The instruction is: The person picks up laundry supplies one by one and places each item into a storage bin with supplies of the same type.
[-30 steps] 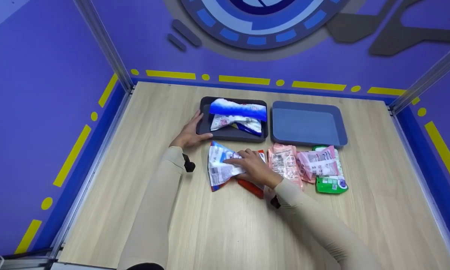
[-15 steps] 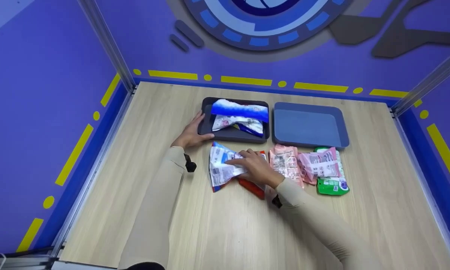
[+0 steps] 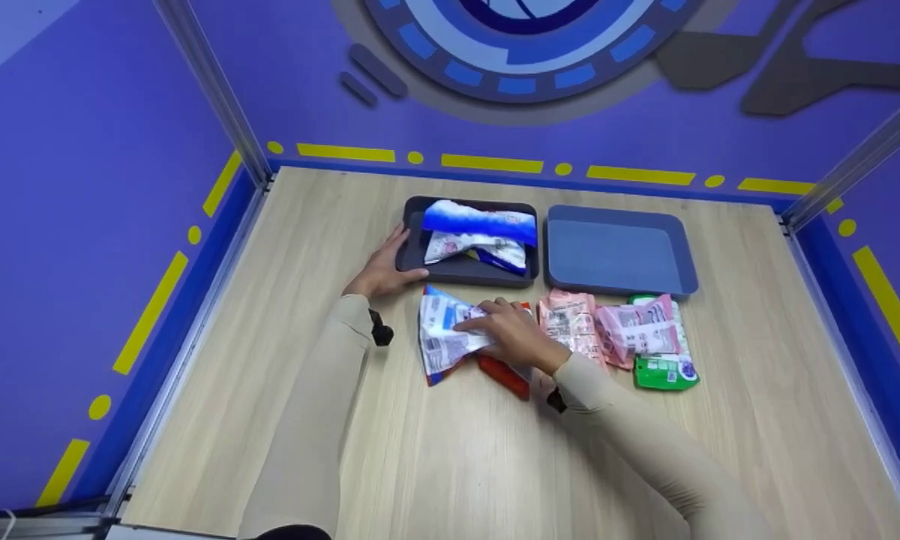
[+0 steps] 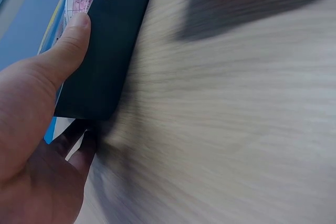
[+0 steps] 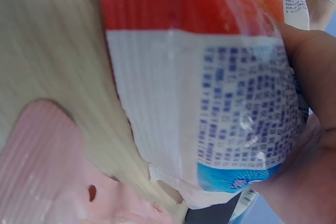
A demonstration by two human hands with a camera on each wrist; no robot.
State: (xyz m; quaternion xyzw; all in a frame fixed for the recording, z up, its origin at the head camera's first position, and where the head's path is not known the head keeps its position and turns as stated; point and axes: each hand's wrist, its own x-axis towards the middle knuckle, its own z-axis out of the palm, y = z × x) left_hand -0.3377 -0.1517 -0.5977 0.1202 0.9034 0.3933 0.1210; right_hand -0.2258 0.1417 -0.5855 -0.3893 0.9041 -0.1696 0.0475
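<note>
In the head view my left hand [image 3: 379, 271] holds the near left corner of the dark tray [image 3: 457, 277], thumb along its front wall and fingers along the left side. The left wrist view shows the thumb [image 4: 73, 43] on the dark wall. Crumpled blue and white packets [image 3: 480, 221] lie in that tray. My right hand [image 3: 514, 334] grips the narrow middle of a white and blue packet [image 3: 442, 341] in front of it. A red packet [image 3: 504, 377] lies partly under this hand. Printed text [image 5: 241, 106] fills much of the right wrist view.
A grey-blue tray [image 3: 619, 251] stands right of the dark one. In front of it lie pink packets [image 3: 574, 319], another pink packet [image 3: 645, 326] overlapping a green and white pack [image 3: 667, 373]. Purple panels [image 3: 495, 131] edge the wooden table [image 3: 450, 465].
The head view has shifted slightly. Both hands, the trays and the packets keep nearly the same places.
</note>
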